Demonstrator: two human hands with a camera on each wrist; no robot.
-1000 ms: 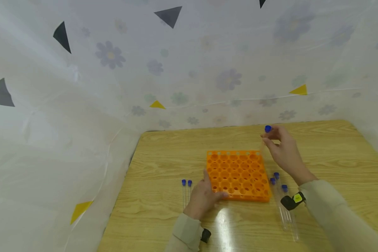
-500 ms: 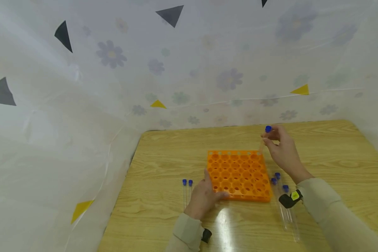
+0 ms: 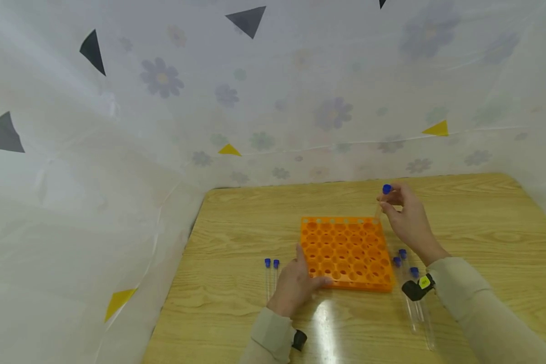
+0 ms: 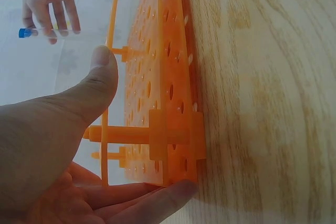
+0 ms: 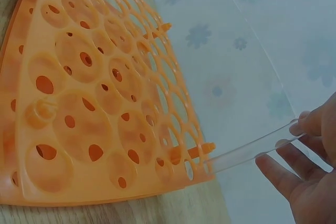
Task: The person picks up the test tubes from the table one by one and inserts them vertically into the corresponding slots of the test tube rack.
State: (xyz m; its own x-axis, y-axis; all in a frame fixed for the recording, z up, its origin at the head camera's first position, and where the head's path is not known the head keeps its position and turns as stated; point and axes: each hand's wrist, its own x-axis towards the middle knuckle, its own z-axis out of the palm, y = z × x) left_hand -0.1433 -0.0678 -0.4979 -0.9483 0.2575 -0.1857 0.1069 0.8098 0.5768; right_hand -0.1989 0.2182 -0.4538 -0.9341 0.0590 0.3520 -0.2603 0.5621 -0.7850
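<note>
An orange test tube rack (image 3: 346, 253) with rows of round holes stands on the table. At its near left corner my left hand (image 3: 296, 283) grips it, the thumb (image 4: 100, 69) on the top plate and fingers along the side. Beyond the far right corner, my right hand (image 3: 409, 217) pinches a clear test tube (image 5: 252, 148) with a blue cap (image 3: 387, 189) between thumb and fingertips. The tube tilts, cap up, and its lower end is right at the rack's corner holes in the right wrist view.
Several capped test tubes (image 3: 411, 303) lie on the wooden table (image 3: 236, 222) to the right of the rack, partly behind the right wrist strap. Two more tubes (image 3: 268, 280) lie left of the left hand, their lower ends hidden. A patterned white sheet (image 3: 273, 101) hangs behind the table.
My right hand has lowered the test tube very slightly at the rack's far right corner. My left hand keeps its grip on the rack. The head view has shifted a little.
</note>
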